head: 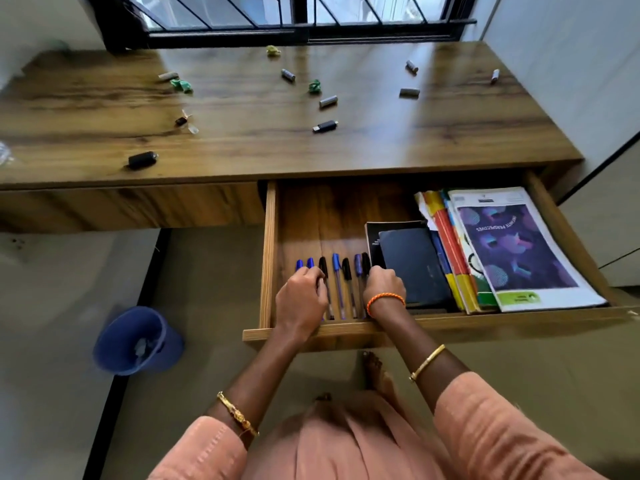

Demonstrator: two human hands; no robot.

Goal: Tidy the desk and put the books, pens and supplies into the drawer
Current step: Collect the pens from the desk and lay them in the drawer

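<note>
The wooden drawer (268,254) stands pulled out under the desk (381,143). A row of blue and black pens (337,271) lies at its front left. My left hand (300,297) is curled over the blue pens at the left end of the row. At the right end, my right hand (385,285) is curled over the black pens, beside a black notebook (412,265). A stack of books (519,247) fills the drawer's right side. What the fingertips do is hidden under the knuckles.
Several batteries (328,101), crumpled green papers (181,85), a black USB stick (325,126) and a black fob (142,159) are scattered over the desk top. A blue bin (136,341) stands on the floor to the left. A barred window runs behind the desk.
</note>
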